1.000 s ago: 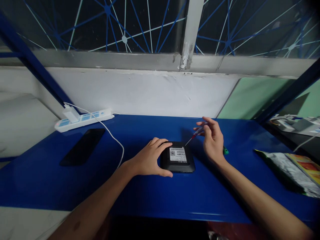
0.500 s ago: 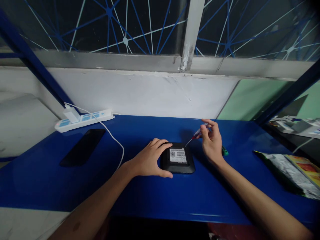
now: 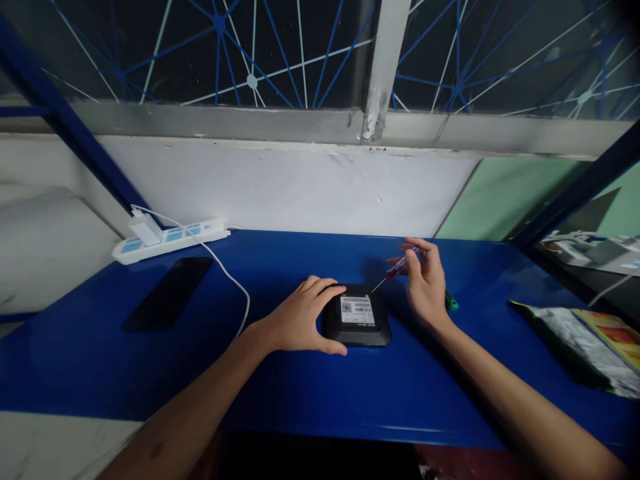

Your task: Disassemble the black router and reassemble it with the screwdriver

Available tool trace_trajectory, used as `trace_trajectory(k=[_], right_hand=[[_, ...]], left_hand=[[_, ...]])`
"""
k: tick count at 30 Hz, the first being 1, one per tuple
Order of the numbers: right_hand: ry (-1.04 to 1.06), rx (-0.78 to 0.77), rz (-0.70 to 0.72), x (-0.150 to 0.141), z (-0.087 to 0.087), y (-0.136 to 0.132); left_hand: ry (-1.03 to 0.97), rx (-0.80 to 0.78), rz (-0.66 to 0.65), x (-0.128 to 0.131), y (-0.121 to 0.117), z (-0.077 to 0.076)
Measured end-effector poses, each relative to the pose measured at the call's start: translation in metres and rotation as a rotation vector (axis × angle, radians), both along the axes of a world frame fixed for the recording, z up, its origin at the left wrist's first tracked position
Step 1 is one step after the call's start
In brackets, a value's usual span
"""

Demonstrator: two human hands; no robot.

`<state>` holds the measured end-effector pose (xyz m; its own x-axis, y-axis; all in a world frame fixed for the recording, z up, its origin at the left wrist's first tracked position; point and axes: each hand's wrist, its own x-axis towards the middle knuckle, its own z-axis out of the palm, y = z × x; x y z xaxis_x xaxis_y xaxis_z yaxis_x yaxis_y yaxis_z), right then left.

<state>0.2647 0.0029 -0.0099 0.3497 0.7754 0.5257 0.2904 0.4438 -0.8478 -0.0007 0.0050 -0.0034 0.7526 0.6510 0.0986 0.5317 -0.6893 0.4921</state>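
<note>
A small black box (image 3: 357,322) with a white barcode label on top lies in the middle of the blue table (image 3: 300,387). My left hand (image 3: 300,315) clasps its left side, thumb at the near edge and fingers over the far edge. My right hand (image 3: 425,283) pinches a thin red-handled screwdriver (image 3: 395,269) whose metal tip touches the box's far right corner. A green object (image 3: 451,303) lies on the table just behind my right hand, mostly hidden.
A white power strip (image 3: 170,239) with a plugged-in charger sits at the back left, its white cable (image 3: 235,287) running toward my left wrist. A dark phone (image 3: 167,293) lies face down at the left. Foil snack bags (image 3: 585,337) rest at the right.
My right hand's fingers have shifted slightly on the screwdriver, its tip staying at the box's corner. The left hand and the box have not moved.
</note>
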Motion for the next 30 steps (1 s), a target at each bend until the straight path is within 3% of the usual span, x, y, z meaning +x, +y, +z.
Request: trace_trajectory(k=[6, 13, 24, 30], right_hand=[[-0.030, -0.008, -0.039, 0.0002, 0.0038, -0.0006], [0.042, -0.007, 0.056, -0.0023, -0.0006, -0.0024], [-0.048, 0.026, -0.070, -0.0008, 0.0028, -0.0027], [-0.069, 0.014, -0.022, -0.0029, -0.0001, -0.0058]], left_hand=[[0.031, -0.013, 0.010, 0.0003, -0.0005, 0.0022], [0.027, -0.024, 0.014, 0.0005, -0.0013, 0.0025], [0.019, 0.012, 0.017, 0.0007, 0.0002, 0.0012], [0.012, 0.015, 0.045, -0.0021, 0.0060, -0.0041]])
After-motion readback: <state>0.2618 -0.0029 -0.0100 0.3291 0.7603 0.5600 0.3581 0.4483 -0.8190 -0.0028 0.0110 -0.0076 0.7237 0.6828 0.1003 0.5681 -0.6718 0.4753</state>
